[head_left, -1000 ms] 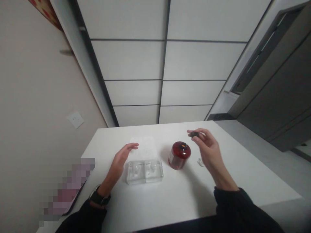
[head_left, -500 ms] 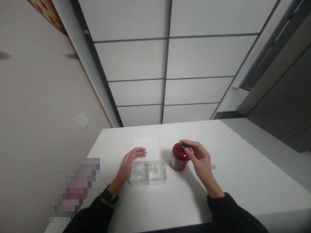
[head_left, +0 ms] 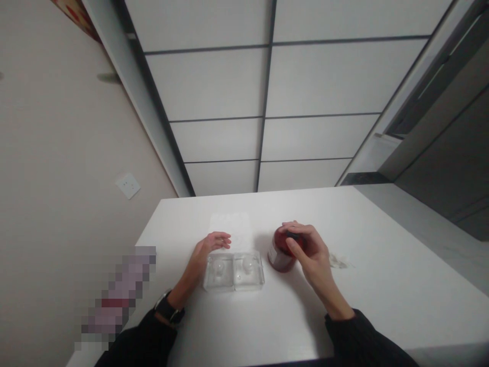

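On the white table point(head_left: 252, 326), a dark red jar point(head_left: 280, 261) with a pale label stands upright to the right of centre. My right hand point(head_left: 311, 250) curls over its red lid point(head_left: 281, 235), thumb and fingers closed around a small black piece point(head_left: 291, 234) at the top. The fingers partly hide the lid, and whether it sits fully on the jar is unclear. Left of the jar lies a clear two-compartment tray point(head_left: 234, 278) with a small rounded clear shape in each half. Beside its back left corner, my left hand point(head_left: 210, 244) holds nothing, fingers stretched loosely to the right.
A pale, nearly transparent sheet or patch point(head_left: 229, 224) lies behind the tray. To the right of my right hand is a small whitish see-through scrap point(head_left: 339, 261). The wall with a socket point(head_left: 129, 185) runs along the left; a panelled white door point(head_left: 221, 137) stands beyond the table.
My right hand has shifted and tilted slightly over the jar's top, and more of the scrap behind it shows. The left hand stays nearly in place; the camera view has moved slightly.
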Demonstrator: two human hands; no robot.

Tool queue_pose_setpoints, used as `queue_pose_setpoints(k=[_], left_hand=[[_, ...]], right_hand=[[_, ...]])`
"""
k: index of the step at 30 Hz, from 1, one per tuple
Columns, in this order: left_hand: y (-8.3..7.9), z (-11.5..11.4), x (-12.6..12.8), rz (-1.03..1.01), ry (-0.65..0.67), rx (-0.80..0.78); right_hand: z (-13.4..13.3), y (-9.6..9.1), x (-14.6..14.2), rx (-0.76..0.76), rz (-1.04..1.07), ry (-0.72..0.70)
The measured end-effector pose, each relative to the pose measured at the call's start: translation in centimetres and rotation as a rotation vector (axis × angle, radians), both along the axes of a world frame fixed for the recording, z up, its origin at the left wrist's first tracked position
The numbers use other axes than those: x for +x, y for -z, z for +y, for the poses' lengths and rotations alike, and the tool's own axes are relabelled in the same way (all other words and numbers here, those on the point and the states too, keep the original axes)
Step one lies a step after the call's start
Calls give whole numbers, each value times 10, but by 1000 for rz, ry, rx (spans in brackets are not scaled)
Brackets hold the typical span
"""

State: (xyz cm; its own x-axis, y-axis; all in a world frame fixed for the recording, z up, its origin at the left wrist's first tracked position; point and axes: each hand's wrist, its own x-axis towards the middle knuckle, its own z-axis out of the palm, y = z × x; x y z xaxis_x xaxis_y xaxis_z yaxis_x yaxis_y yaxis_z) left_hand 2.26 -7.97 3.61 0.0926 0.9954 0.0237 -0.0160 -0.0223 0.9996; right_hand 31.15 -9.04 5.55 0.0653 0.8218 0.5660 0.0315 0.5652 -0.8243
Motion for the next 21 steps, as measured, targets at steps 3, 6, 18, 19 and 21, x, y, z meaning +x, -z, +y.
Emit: queue_pose_setpoints(k=[3,6,18,19,21], left_hand=[[2,1,-1,2,6,-3],[4,1,-3,10,11,-5],[-2,-2,0,36,19,-28],[-3,-3,1,40,19,-28],[-4,-4,2,48,16,-21]], right_hand=[[-1,-3,0,-61,-30,-47],[0,-4,1,-73,-28,-33],[-2,-2,2,-39,-68,-42],[-2,-3,2,-35,-87,-41],[-2,-4,3,-31,-118,-41]])
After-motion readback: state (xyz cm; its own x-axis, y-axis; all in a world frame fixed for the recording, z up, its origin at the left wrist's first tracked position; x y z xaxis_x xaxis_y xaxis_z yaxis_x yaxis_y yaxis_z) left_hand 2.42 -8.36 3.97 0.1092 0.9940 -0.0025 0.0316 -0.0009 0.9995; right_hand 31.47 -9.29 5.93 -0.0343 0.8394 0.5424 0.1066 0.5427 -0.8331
